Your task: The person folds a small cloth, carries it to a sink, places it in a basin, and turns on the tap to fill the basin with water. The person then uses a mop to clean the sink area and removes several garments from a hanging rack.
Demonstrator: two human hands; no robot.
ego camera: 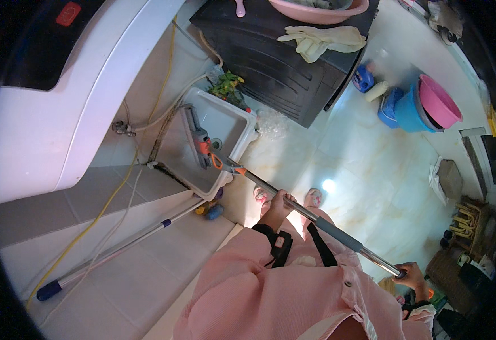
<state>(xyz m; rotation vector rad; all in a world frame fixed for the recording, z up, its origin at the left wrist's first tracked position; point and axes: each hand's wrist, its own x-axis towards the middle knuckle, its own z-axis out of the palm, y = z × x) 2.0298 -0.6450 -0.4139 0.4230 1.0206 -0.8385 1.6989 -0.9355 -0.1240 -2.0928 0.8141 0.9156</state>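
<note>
A sponge mop's metal pole (265, 183) runs slantwise across the view. My left hand (280, 207) is closed around the bare pole, on the mop-head side of its grey foam grip. At the pole's far end, my right hand (409, 275) grips the tip. The grey and orange mop head (199, 140) lies inside a white utility sink (248, 127), beside the drain (216, 143). Whether it touches the basin's bottom, I cannot tell. A grey hose (188, 85) runs from the wall tap (123, 128) towards the plants at the sink's rim.
A black cabinet-like appliance (273, 63) bears pale rubber gloves (322, 40) and a pink basin (320, 15). Pink and blue tubs (439, 102) stand by the far wall. A second pole (124, 246) leans at the left, near a yellow cord (103, 210). A white appliance (82, 93) juts in above.
</note>
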